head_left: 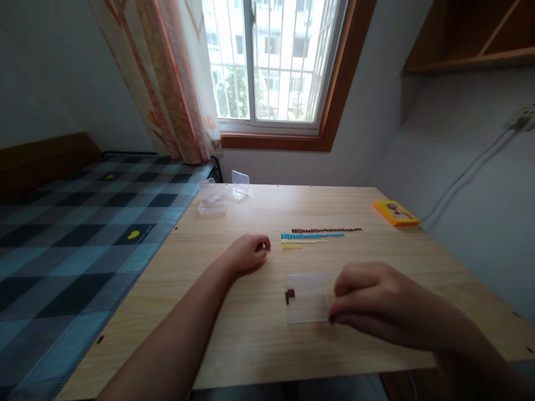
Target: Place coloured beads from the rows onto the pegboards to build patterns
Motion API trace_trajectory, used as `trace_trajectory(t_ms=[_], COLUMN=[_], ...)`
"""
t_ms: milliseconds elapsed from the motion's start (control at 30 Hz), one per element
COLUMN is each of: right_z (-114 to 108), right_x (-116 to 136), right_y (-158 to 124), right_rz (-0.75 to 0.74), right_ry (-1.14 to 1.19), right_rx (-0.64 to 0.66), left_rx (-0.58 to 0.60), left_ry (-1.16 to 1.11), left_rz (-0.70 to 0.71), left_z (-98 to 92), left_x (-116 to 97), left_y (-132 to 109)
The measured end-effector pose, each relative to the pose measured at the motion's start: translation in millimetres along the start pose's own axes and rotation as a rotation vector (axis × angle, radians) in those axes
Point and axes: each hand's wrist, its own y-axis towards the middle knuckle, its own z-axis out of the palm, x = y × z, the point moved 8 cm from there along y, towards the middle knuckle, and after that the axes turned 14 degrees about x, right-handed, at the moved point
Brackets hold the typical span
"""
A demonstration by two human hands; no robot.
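From the clear tray point(309, 306): rows of tiny pieces point(309, 236) lie beyond, long axis left-right. I see left hand point(249, 252) nearer them, curled, contents unclear; right hand point(376, 301) at its right edge, pinched, grip unclear.

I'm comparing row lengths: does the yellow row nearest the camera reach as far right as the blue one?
No, the yellow row stops well short of where the blue row ends.

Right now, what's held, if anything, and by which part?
Right hand is at the right edge of the clear box; can't tell whether it grips there. Left hand: curled, nothing visibly held.
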Motion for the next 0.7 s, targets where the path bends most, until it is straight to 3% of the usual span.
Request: trace_trajectory(t_ms=[67,133,233,333,500,700], right_z=[33,55,73,79,78,80], right_x=[-9,-20,-30,-37,-41,-42], right_y=[13,23,31,31,34,36], right_rz=[0.048,0.098,0.103,0.113,0.093,0.077], right_ry=[0.02,-0.004,0.023,0.062,0.102,0.169], right_rx=[0.214,0.304,0.348,0.344,0.299,0.285], left_rx=[0.116,0.256,0.435,0.54,0.595,0.507], left_ry=[0.088,0.099,0.065,0.022,-0.077,-0.095], left_rz=[0.013,-0.002,-0.042,-0.046,0.001,0.094], left_z=[9.8,21.4,34.4,39.2,37.2,28.8], left_x=[-17,-28,-33,-33,-36,-53], left_y=[-7,-12,-17,-21,-23,-22])
